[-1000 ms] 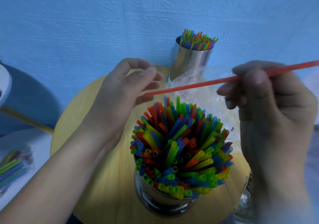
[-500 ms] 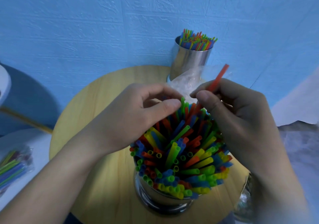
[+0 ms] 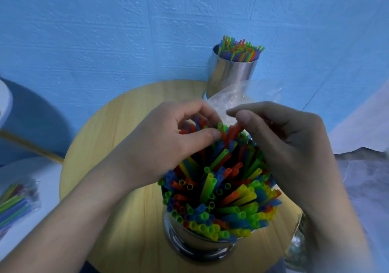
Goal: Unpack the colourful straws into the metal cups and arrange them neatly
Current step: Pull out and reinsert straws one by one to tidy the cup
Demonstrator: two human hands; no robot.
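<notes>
The left grip [image 3: 168, 146] was half closed at the far side of the straws [image 3: 221, 188]. Its forefinger hooked over a few tips and its thumb pressed against a green one, parting them. Just right of it, the right grip [image 3: 294, 150] had thumb and forefinger drawn nearly together over some red tips [image 3: 231, 132]. Whether it had hold of one could not be told.

A second earlier the right grip had carried a red straw level in the air, clear of the cup. Half a second earlier it was tilting the straw in. Now no straw stood above the rest, so it had gone down among the others, probably under the right thumb. That straw seemed placed. What looked left to do was tidying, since the straws below both grips fanned out over the rim of the near cup [image 3: 195, 245].

Well left of the left grip a bag [image 3: 14, 201] of straws lay on a pale surface. The round wooden worktop [image 3: 109, 146] lay under both grips. Beyond them sat a crumpled clear wrapper [image 3: 237, 95]. Behind it the far cup [image 3: 233, 77], already packed full, stood against the blue wall [image 3: 126, 30].
</notes>
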